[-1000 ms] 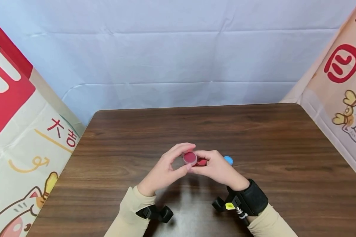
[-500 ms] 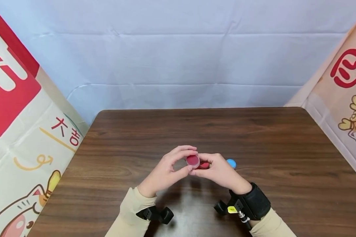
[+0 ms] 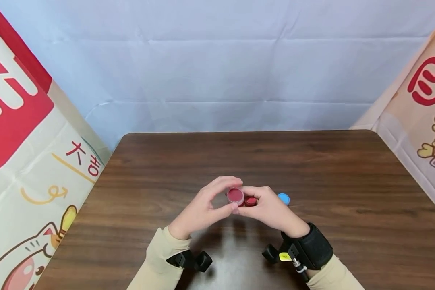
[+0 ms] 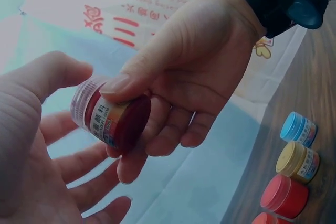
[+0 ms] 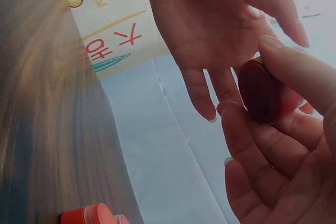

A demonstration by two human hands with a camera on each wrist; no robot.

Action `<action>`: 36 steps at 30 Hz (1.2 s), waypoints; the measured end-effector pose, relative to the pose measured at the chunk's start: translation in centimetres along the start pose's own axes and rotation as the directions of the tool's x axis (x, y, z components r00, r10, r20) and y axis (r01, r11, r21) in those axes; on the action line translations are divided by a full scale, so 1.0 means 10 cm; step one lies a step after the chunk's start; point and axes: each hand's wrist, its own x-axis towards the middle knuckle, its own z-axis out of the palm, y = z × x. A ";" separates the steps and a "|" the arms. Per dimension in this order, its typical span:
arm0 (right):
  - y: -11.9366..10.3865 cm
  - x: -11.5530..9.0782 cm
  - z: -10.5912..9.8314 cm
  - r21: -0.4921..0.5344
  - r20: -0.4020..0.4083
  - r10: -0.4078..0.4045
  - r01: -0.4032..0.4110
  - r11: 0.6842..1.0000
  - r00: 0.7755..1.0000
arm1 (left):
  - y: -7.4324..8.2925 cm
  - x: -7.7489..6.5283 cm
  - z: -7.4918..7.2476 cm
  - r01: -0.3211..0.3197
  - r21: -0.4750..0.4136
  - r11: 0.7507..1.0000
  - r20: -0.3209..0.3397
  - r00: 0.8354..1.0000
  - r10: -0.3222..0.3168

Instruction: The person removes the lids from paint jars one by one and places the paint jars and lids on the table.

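A small dark red paint jar (image 4: 113,116) with a clear screw lid (image 4: 85,100) is raised above the table, its printed label facing the left wrist camera. My right hand (image 3: 266,205) pinches the jar's body between thumb and fingers. Around the lid end, my left hand (image 3: 204,207) has its thumb and fingers spread. In the left wrist view the left thumb tip is beside the lid; whether it touches cannot be told. The right wrist view shows the jar's dark base (image 5: 260,92) in the right fingers, with the left palm behind.
On the brown table (image 3: 159,161), several other paint jars stand in a row: a blue jar (image 4: 298,128), a yellow jar (image 4: 297,161) and a red jar (image 4: 285,196), with another at the frame edge. Printed cloth hangs left and right, pale blue cloth behind.
The left fingers have lifted slightly off the lid side since half a second ago. My right hand keeps its hold on the jar. The head view has shifted a little.
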 end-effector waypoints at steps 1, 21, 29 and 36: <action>-0.01 -0.01 0.00 0.001 0.002 0.004 -0.004 1.000 1.000 | 0.00 0.00 0.01 -0.014 -0.001 1.000 0.003 1.000 0.014; -0.03 0.00 0.01 0.022 -0.002 0.016 -0.016 1.000 1.000 | 0.00 -0.01 -0.02 -0.006 -0.007 1.000 0.004 1.000 0.006; 0.00 -0.01 0.01 -0.008 -0.010 0.017 -0.017 1.000 1.000 | 0.02 0.02 0.00 0.044 -0.010 0.999 -0.005 0.999 -0.044; 0.01 0.00 0.01 0.010 0.016 0.011 -0.011 1.000 1.000 | -0.01 -0.01 -0.01 0.019 0.068 0.998 -0.002 1.000 -0.019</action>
